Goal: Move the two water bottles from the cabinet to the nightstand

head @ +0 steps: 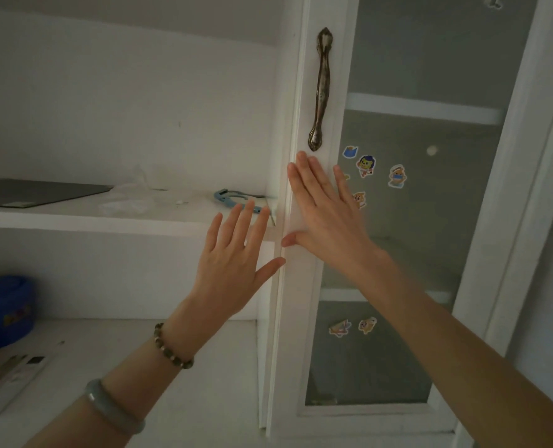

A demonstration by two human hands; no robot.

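Observation:
A white cabinet stands in front of me, its left side open on white shelves (113, 219). The right door (304, 318) has a frosted glass pane with cartoon stickers and a bronze handle (321, 88). My right hand (325, 208) lies flat against the door frame just below the handle, fingers spread. My left hand (236, 253) is raised in front of the open shelves, fingers apart, its thumb near the door's edge. Neither hand holds anything. No water bottle and no nightstand are in view.
On the upper shelf lie a dark flat sheet (32, 192), crumpled clear plastic (139, 195) and a light blue plastic piece (233, 198). The lower shelf holds a blue round container (3, 308) and some flat white items (13, 379) at the left.

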